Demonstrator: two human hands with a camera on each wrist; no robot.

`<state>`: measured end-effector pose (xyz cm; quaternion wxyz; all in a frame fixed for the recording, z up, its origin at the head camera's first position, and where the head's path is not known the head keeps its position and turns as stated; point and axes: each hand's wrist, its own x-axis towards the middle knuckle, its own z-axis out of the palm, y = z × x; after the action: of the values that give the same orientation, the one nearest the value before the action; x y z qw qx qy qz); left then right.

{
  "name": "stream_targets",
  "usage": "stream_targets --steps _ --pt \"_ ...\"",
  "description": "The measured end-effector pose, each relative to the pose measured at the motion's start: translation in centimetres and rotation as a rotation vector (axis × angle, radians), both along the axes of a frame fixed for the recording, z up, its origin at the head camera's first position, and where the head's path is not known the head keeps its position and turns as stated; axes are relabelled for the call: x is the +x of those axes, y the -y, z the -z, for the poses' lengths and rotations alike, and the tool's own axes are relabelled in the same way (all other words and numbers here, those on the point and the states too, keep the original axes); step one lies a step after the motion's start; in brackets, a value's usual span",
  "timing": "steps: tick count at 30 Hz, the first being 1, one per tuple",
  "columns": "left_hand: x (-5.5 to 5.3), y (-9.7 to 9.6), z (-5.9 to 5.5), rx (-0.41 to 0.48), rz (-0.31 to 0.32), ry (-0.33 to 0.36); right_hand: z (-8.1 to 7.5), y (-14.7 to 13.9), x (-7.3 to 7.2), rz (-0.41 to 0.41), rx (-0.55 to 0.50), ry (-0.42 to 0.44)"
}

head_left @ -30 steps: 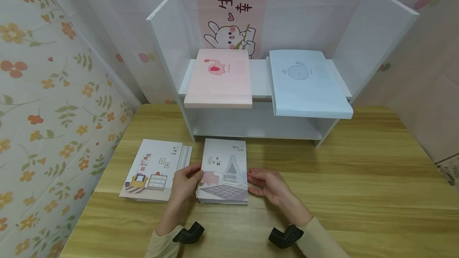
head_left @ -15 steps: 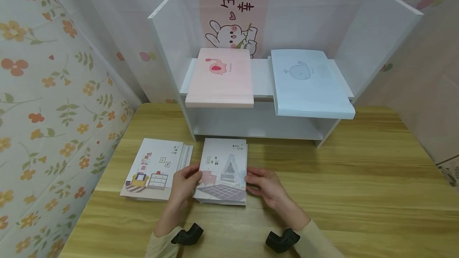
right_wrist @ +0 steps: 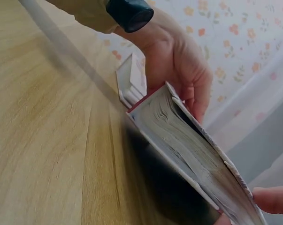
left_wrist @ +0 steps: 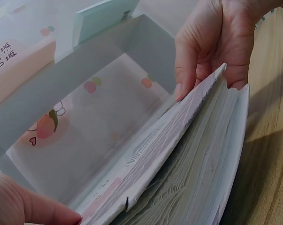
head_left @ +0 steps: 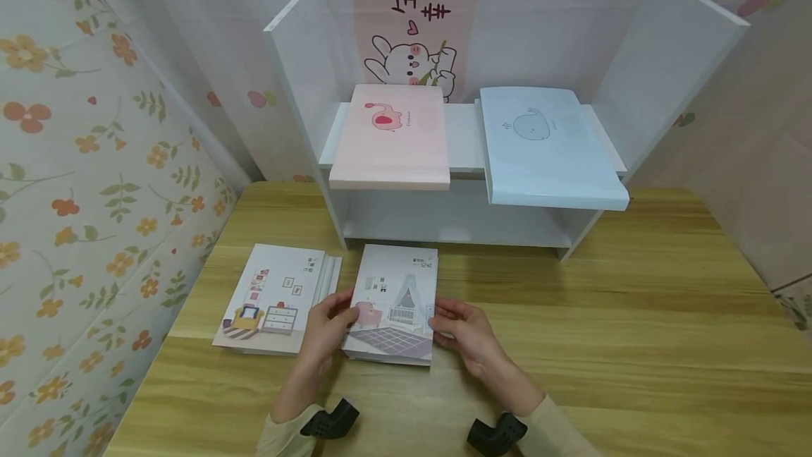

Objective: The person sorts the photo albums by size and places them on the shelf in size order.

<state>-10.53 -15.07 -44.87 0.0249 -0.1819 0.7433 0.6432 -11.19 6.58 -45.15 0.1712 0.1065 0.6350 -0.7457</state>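
Note:
A thick hardcover book with a pale room drawing on its cover lies between both hands in the head view. Its wavy pages, much like an album's, show in the left wrist view, where the cover gapes from them. My left hand grips its left side, thumb at the cover's edge. On the opposite side my right hand pinches the edge, thumb on the cover and fingers lower down. A dark shadow lies beneath the book in the right wrist view; whether it is fully off the table I cannot tell.
Left of the hands, a stack of similar books lies on the wooden table. Behind stands a white shelf with tall side panels. A pink book and a light blue book lie on its upper board, overhanging the front.
The book's near end has swung slightly left and toward me. My right hand has moved a little left, its thumb now over the cover's edge. My left hand has barely moved.

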Motion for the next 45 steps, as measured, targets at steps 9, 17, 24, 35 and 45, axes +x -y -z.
stream_targets --steps 9,17,24,35,45 --pt "0.3 0.0 -0.4 0.034 -0.011 0.036 -0.5 -0.2 0.4 0.013 -0.003 0.012" --pt "0.7 -0.1 -1.0 0.069 -0.004 0.013 -1.1 -0.6 0.7 0.034 -0.022 0.011" --pt "1.2 -0.3 -1.8 0.069 0.004 0.005 -1.8 -1.1 1.1 0.042 -0.056 0.016" --pt "1.2 -0.8 -2.8 0.113 0.004 -0.056 -2.8 -1.9 1.0 0.037 -0.064 0.009" --pt "0.3 -1.5 -4.3 0.131 0.034 -0.077 -4.0 -2.8 0.0 0.03 -0.054 -0.011"
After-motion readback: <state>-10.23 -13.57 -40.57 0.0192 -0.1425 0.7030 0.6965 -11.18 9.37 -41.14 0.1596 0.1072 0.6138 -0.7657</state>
